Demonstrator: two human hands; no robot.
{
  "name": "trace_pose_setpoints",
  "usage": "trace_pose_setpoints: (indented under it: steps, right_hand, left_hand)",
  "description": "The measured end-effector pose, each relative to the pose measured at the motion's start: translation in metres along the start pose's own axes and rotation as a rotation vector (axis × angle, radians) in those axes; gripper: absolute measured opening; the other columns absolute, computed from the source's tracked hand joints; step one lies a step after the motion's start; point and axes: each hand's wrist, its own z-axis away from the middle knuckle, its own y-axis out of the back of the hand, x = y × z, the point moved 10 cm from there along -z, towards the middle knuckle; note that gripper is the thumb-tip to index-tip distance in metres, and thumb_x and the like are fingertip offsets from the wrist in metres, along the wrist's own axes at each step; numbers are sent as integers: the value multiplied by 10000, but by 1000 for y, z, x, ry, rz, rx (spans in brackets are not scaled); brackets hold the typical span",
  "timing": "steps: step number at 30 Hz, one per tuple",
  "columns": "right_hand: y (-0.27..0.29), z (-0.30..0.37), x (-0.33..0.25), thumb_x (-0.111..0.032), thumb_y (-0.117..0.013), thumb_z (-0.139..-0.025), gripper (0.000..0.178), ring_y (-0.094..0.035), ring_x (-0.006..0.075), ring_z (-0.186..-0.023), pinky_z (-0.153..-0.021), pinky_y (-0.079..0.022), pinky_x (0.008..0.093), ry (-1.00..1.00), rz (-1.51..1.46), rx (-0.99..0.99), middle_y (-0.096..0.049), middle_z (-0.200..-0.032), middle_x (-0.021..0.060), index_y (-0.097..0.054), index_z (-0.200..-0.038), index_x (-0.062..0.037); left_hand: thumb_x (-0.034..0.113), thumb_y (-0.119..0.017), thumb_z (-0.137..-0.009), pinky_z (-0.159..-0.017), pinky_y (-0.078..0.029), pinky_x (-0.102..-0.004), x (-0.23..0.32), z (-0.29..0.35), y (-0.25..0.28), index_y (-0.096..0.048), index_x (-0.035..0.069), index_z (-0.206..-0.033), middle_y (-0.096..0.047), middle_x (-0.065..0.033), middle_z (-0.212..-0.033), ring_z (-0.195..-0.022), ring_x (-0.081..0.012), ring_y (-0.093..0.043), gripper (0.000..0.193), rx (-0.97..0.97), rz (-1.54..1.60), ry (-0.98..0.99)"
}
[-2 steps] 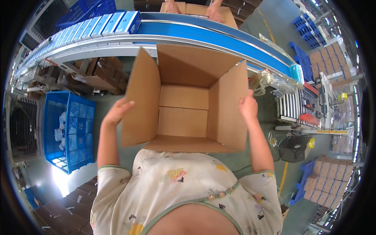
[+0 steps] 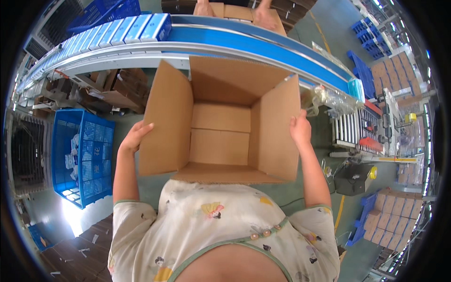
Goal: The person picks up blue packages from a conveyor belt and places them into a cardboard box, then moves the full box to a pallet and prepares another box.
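Note:
An open brown cardboard box stands in front of my body, its inside bare down to the bottom flaps. My left hand grips the edge of the left flap, thumb on the inner face and the other fingers hidden behind it. On the other side, my right hand holds the edge of the right flap, with its fingertips partly hidden behind the board. The far flap leans up against the conveyor's near rail, and the near flap lies toward my belly.
A blue conveyor belt crosses beyond the box, with a row of blue-and-white packs at left. Another person's hands rest on a carton behind it. A blue crate stands left; a roller conveyor and stacked cartons are right.
Both hands have moved slightly outward, and the left flap has swung further to the left. The packs on the belt have shifted a little to the right.

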Motion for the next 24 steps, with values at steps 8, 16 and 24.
trace_pose_setpoints:
  steps: [8, 16, 24]
  right_hand:
    - [-1, 8, -34, -186, -475, -852, 265, -564, 421, -636, -562, -443, 496, 21, 75, 43, -577, -664, 239, -360, -1025, -21]
    - [5, 4, 65, -215, -428, -906, 262, -571, 365, -826, -713, -444, 367, 20, -223, 18, -572, -874, 232, -464, -1002, 26]
    - [-155, 5, 195, -432, -230, -914, 457, -518, 458, -894, -747, -407, 510, -312, -32, -264, -565, -949, 263, -400, -991, -15]
  left_hand:
    - [503, -554, -725, -995, -123, -598, -32, -67, 4, -192, -80, -1321, -160, -282, -1385, -1304, -410, -92, 910, 818, -1516, 17]
    - [379, -558, -691, -1011, -260, -324, -143, -138, 11, -156, -34, -1353, -287, -237, -1353, -1260, -318, -289, 877, 114, -466, 77]
    - [388, -542, -728, -923, -376, -345, -80, -103, 9, -303, -10, -1309, -460, -238, -1220, -1132, -327, -453, 743, 377, -1007, 235]
